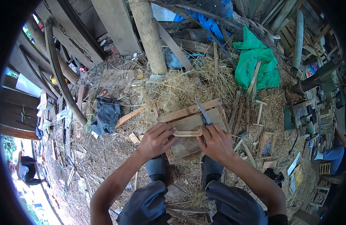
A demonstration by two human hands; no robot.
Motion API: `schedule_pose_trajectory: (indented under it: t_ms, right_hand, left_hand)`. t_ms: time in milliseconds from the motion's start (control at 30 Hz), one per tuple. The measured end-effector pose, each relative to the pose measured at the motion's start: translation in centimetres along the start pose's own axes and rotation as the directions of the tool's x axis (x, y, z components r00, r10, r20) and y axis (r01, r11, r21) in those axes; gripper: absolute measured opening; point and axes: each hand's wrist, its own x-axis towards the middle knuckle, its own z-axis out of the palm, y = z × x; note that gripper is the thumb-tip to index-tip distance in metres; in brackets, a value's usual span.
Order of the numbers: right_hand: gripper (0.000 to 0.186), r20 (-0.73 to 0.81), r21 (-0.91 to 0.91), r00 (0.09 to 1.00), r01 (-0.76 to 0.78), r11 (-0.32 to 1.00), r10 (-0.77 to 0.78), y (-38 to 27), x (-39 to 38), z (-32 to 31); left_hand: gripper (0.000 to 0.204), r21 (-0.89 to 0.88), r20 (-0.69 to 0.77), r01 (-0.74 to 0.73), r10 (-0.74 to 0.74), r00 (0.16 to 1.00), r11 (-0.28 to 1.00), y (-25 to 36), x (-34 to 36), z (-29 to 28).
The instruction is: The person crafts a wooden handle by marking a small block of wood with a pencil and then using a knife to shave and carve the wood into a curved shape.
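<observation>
A thin, pale wooden strip (pixel 188 133), turned up at its ends, spans the space between my two hands. My left hand (pixel 157 139) pinches its left end between thumb and fingers. At the other end, the fingers of my right hand (pixel 218 141) are closed on it. A knife (pixel 203 110) points up and away, its handle end meeting my right fingers; whether they grip it or it lies on the board, I cannot tell. Below the strip is a low wooden board (pixel 186 148) with a raised bar (pixel 180 113) along its far edge.
Straw (pixel 169 90) and shavings cover the ground beyond the board. A black plastic bag (pixel 106 115) lies to the left, a green one (pixel 257 65) at the far right. A wooden post (pixel 148 37) stands ahead. Near my right side lies a small wooden frame (pixel 267 145). Another person (pixel 332 155) sits at the right edge.
</observation>
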Motion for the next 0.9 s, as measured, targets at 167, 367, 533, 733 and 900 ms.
schedule_pose_trajectory:
  t_ms: [167, 367, 533, 733, 900]
  right_hand:
    - [0.032, 0.005, -0.081, 0.999, 0.034, 0.996, -0.034, -0.1, 0.0, 0.2]
    - [0.028, -0.003, 0.017, 1.0, 0.023, 1.0, -0.023, 0.4, 0.1, -0.1]
    - [0.025, -0.03, -0.009, 0.999, 0.039, 0.999, -0.039, 0.4, 0.2, 0.1]
    - [0.025, -0.032, -0.015, 0.999, 0.028, 0.999, -0.029, 0.1, 0.2, 0.3]
    - [0.025, -0.049, -0.012, 0.998, 0.026, 1.0, -0.026, 0.2, 0.1, 0.5]
  left_hand:
    - [0.03, 0.06, 0.0, -0.037, 0.037, 0.999, 0.997, -0.1, -0.3, 0.3]
    - [0.04, -0.035, -0.056, 0.109, -0.111, 0.992, 0.993, 0.1, -0.4, 0.4]
    - [0.042, -0.017, -0.106, 0.133, -0.134, 0.985, 0.991, 0.1, -0.6, 1.0]
    - [0.036, 0.049, -0.082, 0.102, -0.098, 0.992, 0.994, 0.5, -0.5, 1.0]
    - [0.032, 0.066, -0.125, 0.072, -0.063, 0.99, 0.995, 1.6, -0.4, 1.5]
